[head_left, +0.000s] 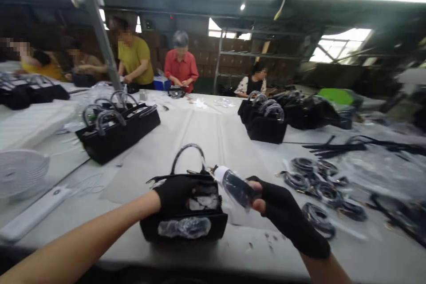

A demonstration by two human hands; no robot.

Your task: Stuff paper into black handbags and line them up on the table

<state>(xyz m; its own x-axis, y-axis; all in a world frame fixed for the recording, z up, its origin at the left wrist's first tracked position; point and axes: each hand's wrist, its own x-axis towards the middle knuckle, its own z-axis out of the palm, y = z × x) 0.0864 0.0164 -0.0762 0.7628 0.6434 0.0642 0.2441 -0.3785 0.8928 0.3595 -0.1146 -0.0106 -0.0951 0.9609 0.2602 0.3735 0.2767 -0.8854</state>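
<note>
A black handbag [149, 226] stands upright before me, its top open and white stuffing showing inside. Clear wrap covers a part on its near side, and one arched handle [188, 147] rises behind the opening. My left hand [178, 191], in a black fingerless glove, reaches into the bag's mouth; its fingers are mostly hidden there. Just right of the bag, my gloved right hand [271, 197] is closed on a dark, plastic-wrapped piece with a white band [238, 187]. Thumb and fingers pinch its lower end, while its upper end points toward the handle.
Coiled, wrapped straps [328, 191] lie to the right, with loose black straps [362, 144] behind them. More black handbags stand at left [121, 133] and right [264, 124]. A white fan [21, 173] is at far left. Several people work across the table [206, 128].
</note>
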